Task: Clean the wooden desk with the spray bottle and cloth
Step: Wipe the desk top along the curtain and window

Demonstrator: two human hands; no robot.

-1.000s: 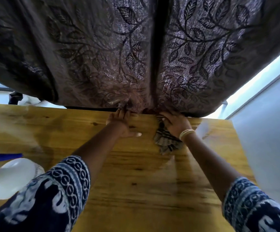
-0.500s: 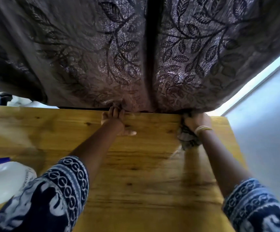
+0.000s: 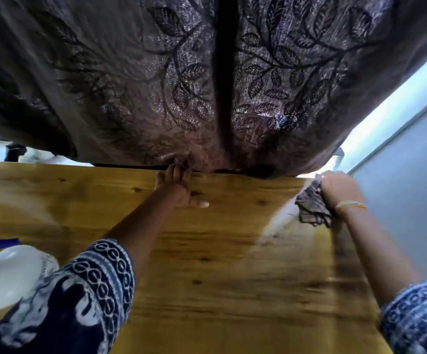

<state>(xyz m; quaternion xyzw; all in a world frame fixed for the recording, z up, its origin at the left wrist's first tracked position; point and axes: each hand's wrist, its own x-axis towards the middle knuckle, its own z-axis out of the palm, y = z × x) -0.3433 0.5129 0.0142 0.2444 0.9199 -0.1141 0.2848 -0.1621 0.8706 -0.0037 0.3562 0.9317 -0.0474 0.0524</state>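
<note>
The wooden desk (image 3: 220, 264) fills the lower view, its grain glossy. My right hand (image 3: 340, 189) grips a crumpled checked cloth (image 3: 310, 206) at the desk's far right corner. My left hand (image 3: 178, 186) lies flat on the far edge, fingers straight and pressing the curtain's hem back, thumb spread to the right. A white spray bottle (image 3: 8, 274) with a blue trigger stands at the near left, partly hidden by my left sleeve.
A dark brown leaf-patterned curtain (image 3: 207, 80) hangs over the desk's far edge. A pale wall (image 3: 411, 187) runs close along the right side, with a bright window strip above it.
My right hand has swept the cloth along the far edge from the middle to the right corner. My left hand stays pressed at the curtain hem.
</note>
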